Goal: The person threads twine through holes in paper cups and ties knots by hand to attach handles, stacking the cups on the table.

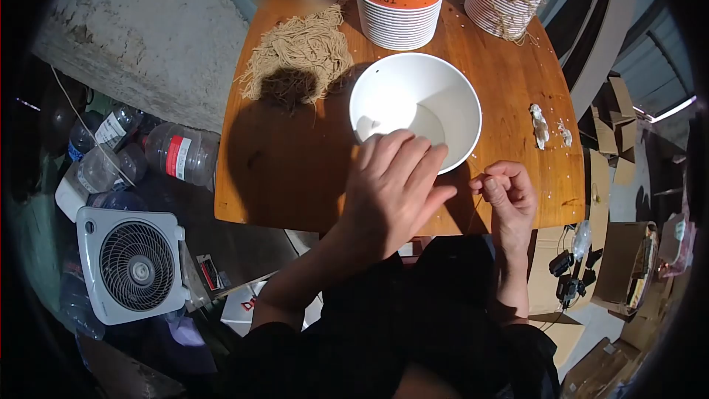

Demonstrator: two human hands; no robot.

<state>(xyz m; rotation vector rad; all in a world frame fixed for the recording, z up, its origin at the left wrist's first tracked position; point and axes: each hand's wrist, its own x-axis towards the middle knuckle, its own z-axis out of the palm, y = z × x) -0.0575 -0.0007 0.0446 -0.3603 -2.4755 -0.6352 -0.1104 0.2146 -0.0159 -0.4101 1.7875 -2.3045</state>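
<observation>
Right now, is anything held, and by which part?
Cannot tell: the left hand overlaps the near rim of a round white bucket; the right hand pinches, contents unclear.

Wooden table (509, 89), dark shadow (284, 155) across left side; rough concrete wall (140, 37) left; grey floor (653, 177) right.

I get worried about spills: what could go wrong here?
The left hand is over the near rim of the white tub, so a push there might tip it. The pile of string lies loose and could tangle. The middle stack of tubs could topple if bumped.
</observation>
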